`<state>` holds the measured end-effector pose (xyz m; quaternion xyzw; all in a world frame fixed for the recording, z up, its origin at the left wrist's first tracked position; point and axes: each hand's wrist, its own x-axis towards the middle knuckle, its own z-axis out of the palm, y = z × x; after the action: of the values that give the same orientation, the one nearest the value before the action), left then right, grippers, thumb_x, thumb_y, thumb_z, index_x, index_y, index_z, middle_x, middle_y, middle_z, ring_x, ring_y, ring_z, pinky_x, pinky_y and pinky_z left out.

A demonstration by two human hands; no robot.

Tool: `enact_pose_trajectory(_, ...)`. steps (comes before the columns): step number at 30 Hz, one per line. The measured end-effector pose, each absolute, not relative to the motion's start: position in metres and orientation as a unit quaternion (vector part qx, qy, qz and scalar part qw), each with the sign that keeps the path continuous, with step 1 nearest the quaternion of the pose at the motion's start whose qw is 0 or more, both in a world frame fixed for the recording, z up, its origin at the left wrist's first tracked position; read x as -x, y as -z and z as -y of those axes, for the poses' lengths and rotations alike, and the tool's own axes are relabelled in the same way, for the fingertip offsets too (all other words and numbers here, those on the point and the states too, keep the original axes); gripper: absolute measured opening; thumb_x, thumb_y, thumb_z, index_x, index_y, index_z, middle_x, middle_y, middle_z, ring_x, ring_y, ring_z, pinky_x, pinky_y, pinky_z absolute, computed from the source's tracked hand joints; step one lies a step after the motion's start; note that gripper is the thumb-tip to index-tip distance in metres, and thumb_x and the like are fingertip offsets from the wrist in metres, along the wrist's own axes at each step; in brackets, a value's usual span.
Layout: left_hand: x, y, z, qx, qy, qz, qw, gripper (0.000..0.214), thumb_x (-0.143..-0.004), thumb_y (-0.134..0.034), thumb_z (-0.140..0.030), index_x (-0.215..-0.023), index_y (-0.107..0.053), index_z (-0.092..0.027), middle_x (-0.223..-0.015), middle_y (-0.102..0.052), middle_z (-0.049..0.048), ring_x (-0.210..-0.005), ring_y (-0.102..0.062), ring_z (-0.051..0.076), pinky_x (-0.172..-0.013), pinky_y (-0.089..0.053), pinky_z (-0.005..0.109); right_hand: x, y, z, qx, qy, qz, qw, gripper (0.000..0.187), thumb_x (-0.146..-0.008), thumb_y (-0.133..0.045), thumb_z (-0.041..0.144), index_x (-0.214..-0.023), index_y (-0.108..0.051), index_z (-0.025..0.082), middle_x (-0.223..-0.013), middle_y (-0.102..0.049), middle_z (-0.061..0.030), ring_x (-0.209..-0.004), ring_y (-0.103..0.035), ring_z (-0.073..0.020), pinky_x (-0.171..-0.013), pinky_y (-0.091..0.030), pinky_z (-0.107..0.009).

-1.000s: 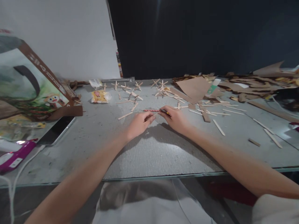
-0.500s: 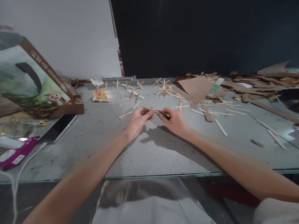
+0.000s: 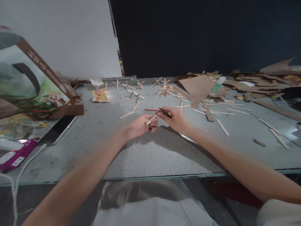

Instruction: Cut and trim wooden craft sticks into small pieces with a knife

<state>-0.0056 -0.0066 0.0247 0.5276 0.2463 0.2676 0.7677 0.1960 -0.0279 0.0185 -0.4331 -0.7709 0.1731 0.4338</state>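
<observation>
Wooden stick [image 3: 151,119] sits at the centre of the frame, pinched in the curled fingers of the left hand [image 3: 140,126] just above the grey table [image 3: 150,153]. The right hand [image 3: 178,121], just beside it, is clenched around a black-and-yellow tool [image 3: 166,112] whose tip is near the stick's end. A red pencil [image 3: 151,110] lies just behind. Loose sticks [image 3: 135,94] are scattered farther up, cardboard scraps [image 3: 197,88] fill the upper right, and a phone [image 3: 58,128] lies at the left.
</observation>
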Motion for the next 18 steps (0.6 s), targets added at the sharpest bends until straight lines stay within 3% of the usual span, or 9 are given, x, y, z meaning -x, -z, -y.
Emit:
enact_pose_trajectory(3,0.008,-0.024,0.003,-0.578,-0.247,-0.279,0.726,0.022,-0.081,-0.070,-0.024,-0.063,-0.058,-0.019,-0.064,-0.047,0.0000,-0.055,-0.045,0.014,-0.054,-0.037,0.028,-0.198,-0.014,0.023,0.455,-0.154,0.783,0.395,0.050,-0.103,-0.051,0.062,-0.083,-0.070,0.020,-0.066,-0.062,-0.0012,-0.063,-0.053,-0.0182,-0.060,-0.035,-0.030)
enact_pose_trajectory(7,0.013,-0.024,-0.004,-0.696,-0.313,-0.366,0.533,0.028,-0.090,-0.070,-0.039,-0.071,-0.071,-0.018,-0.067,-0.061,0.0050,-0.059,-0.054,0.017,-0.055,-0.037,0.028,-0.202,-0.011,0.018,0.528,-0.070,0.776,0.337,0.035,-0.103,-0.056,0.044,-0.080,-0.069,0.021,-0.066,-0.066,-0.0038,-0.060,-0.056,-0.0200,-0.059,-0.032,-0.031)
enact_pose_trajectory(11,0.017,-0.019,-0.009,-0.778,-0.352,-0.363,0.373,0.014,-0.083,-0.079,-0.026,-0.072,-0.076,-0.019,-0.071,-0.070,0.0054,-0.066,-0.058,0.018,-0.062,-0.042,0.029,-0.201,-0.009,0.015,0.586,-0.011,0.766,0.263,0.027,-0.104,-0.056,0.035,-0.086,-0.071,0.021,-0.078,-0.075,-0.0109,-0.066,-0.063,-0.0244,-0.059,-0.032,-0.033)
enact_pose_trajectory(15,0.014,-0.008,-0.011,-0.792,-0.376,-0.374,0.303,0.013,-0.081,-0.078,-0.015,-0.068,-0.078,-0.020,-0.073,-0.072,0.0064,-0.068,-0.061,0.020,-0.066,-0.046,0.030,-0.195,-0.010,0.017,0.604,0.001,0.768,0.213,0.025,-0.105,-0.054,0.033,-0.091,-0.069,0.020,-0.091,-0.079,-0.0152,-0.073,-0.068,-0.0266,-0.059,-0.032,-0.033)
enact_pose_trajectory(18,0.012,-0.005,-0.013,-0.795,-0.349,-0.410,0.280,0.013,-0.082,-0.077,-0.011,-0.074,-0.080,-0.021,-0.078,-0.076,0.0061,-0.072,-0.065,0.020,-0.072,-0.051,0.032,-0.192,-0.012,0.023,0.595,-0.004,0.777,0.207,0.020,-0.104,-0.052,0.030,-0.114,-0.063,0.017,-0.092,-0.078,-0.0150,-0.074,-0.069,-0.0270,-0.060,-0.033,-0.032)
